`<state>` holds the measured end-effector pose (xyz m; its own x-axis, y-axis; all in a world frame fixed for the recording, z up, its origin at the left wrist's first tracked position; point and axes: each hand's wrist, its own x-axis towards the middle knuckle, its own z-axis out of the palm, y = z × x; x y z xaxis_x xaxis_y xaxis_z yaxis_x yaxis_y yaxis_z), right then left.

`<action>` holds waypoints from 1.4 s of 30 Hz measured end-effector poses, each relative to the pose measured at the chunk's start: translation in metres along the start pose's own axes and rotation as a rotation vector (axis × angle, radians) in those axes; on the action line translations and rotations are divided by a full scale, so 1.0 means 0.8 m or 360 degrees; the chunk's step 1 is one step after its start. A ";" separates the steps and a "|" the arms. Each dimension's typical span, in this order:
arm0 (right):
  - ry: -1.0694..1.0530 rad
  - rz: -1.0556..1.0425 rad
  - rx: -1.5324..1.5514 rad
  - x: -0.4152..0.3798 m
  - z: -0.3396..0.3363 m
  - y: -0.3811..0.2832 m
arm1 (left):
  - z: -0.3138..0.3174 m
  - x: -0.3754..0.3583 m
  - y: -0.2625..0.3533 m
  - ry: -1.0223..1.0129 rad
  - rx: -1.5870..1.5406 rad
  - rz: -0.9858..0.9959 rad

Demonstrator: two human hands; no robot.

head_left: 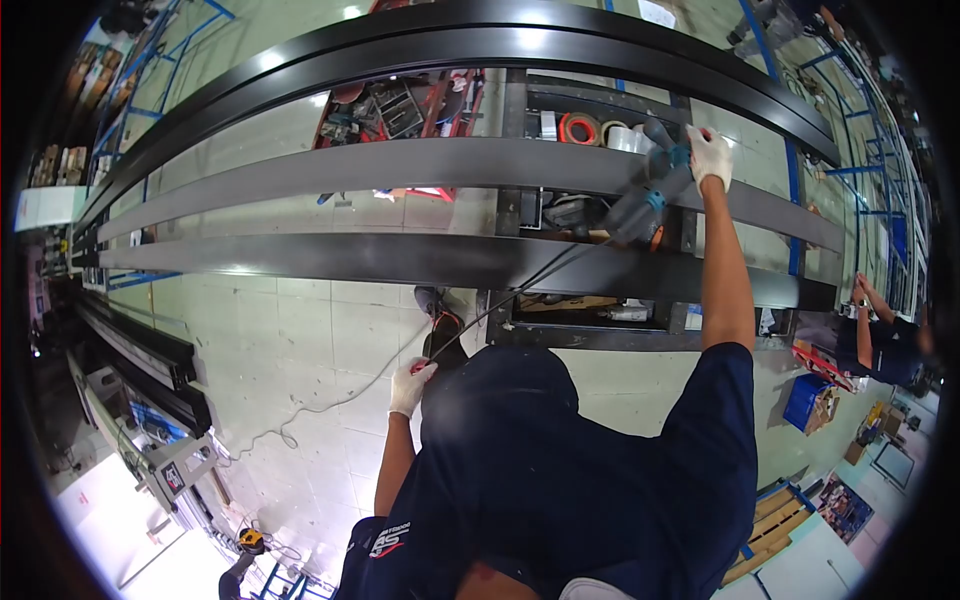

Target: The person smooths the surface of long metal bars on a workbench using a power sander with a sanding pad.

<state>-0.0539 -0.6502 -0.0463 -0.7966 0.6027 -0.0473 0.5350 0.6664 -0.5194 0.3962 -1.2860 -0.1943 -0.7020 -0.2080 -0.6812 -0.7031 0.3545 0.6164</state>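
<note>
My right hand (710, 157), in a white glove, is closed at the upper end of a grey and teal corded tool (655, 198), which is smeared by motion over the dark metal bars. A black cable (530, 283) runs from the tool down to my left hand (408, 387). That hand, also gloved, is closed around the cable beside my dark shoe. Beneath the tool lie a flat grey bar (400, 167) and a glossy dark bar (380, 257). The exact shape of the tool is too blurred to tell.
A dark frame bench (508, 150) holds tape rolls (578, 128) under the bars. Behind is a red tool tray (325, 130). A thin cord (345, 402) trails across the floor. A co-worker (885, 340) stands at the right, near a blue box (805, 403).
</note>
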 end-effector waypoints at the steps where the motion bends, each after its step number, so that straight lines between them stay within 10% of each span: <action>1: 0.0132 -0.0067 -0.0104 0.012 -0.006 0.025 | 0.007 0.002 0.016 -0.0011 0.0041 0.0034; 9: 0.0232 -0.0117 -0.0206 0.032 0.007 0.051 | 0.012 -0.017 0.025 -0.0050 -0.0056 0.0007; 30: -0.0728 -0.1050 0.0082 -0.336 0.298 -0.494 | -0.022 -0.078 -0.128 0.0500 -0.0599 -0.0491; 42: -0.0698 -0.1097 -0.0004 -0.309 0.222 -0.364 | -0.006 -0.083 -0.124 0.0419 -0.0426 -0.0554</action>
<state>-0.0626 -1.0710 -0.0351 -0.9845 -0.1690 -0.0478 -0.1150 0.8260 -0.5518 0.5123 -1.3119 -0.2082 -0.4015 -0.5072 -0.7626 -0.8806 -0.0152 0.4737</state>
